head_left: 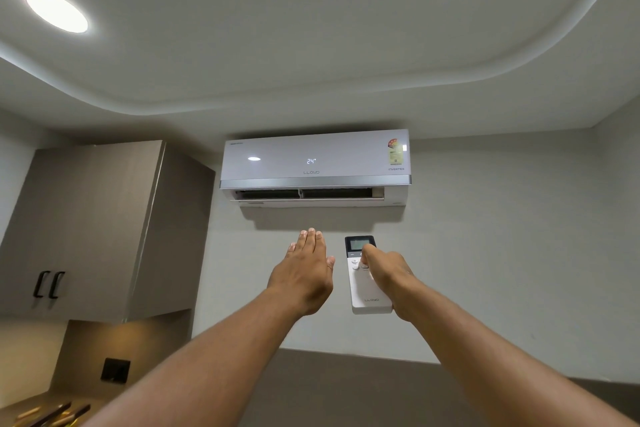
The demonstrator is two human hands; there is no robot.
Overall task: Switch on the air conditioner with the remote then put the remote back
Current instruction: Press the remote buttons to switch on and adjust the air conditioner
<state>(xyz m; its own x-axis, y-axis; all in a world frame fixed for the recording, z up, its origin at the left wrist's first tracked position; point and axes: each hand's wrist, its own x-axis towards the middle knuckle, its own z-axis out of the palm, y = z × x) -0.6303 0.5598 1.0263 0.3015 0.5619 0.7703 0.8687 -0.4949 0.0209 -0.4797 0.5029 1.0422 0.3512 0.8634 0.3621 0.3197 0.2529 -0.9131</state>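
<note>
A: Step in hand?

B: Switching on, most likely done. Air conditioner (pixel 315 168) high on the wall, display lit at 24, louvre at the bottom open. Looked powered, judging by that.

A: Remote?

B: Remote (pixel 366 276) held up in the right hand (pixel 389 276), just below the unit, top end aimed at it. Right fingers clamped round its right edge, thumb laid across the upper buttons under the small screen. Pressing or only resting, could not tell.

A: Left?

B: Left hand (pixel 304 274) raised beside the remote, empty, flat. Fingers (pixel 310 241) straight and together, pointing up toward the outlet, not touching it. Probably feeling for airflow. A guess, nothing more.

A: So what remained?

B: Putting the remote back. Home spot not in view: no holder seen on the wall. Only a cabinet (pixel 93 229) at left and a slice of worktop (pixel 20 407) bottom left, with some wooden-handled items (pixel 52 414) on it, too blurred to name.

A: Next move needs?

B: Thumb off the buttons first, to avoid a second press toggling the unit off. Then arm lowered, head turned down to find the place, remote kept clamped until set down flat. Left hand free to drop.

A: Risks?

B: Accidental button press while regripping. Otherwise low.
</note>
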